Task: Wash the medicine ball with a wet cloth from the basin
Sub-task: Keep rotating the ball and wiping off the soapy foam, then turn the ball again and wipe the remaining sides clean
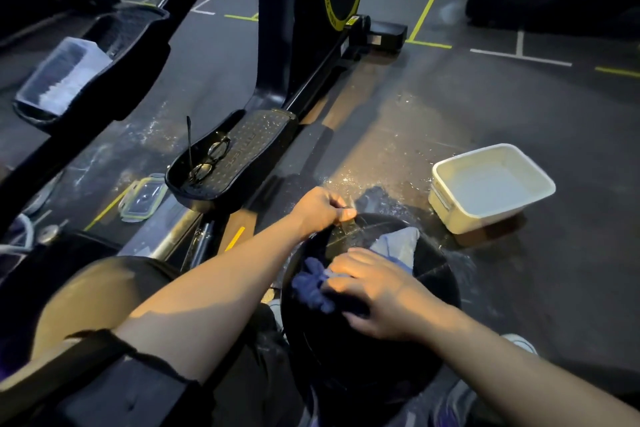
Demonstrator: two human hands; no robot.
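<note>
A black medicine ball (353,350) sits on the floor between my knees, low in the middle of the view. My right hand (381,295) lies on top of it and presses a blue and pale cloth (394,246) against its surface, with dark blue folds bunched under the fingers. My left hand (322,208) is at the ball's far rim, its fingers curled and pinching something small there; I cannot make out what. The white rectangular basin (491,187) stands on the floor to the right of the ball, with pale water in it.
An exercise machine's black pedal (235,156) with a pair of glasses (207,159) on it lies just left of my left hand. A clear lidded container (143,198) lies on the floor below it. Another clear box (62,76) rests on a second pedal. Wet splashes mark the floor.
</note>
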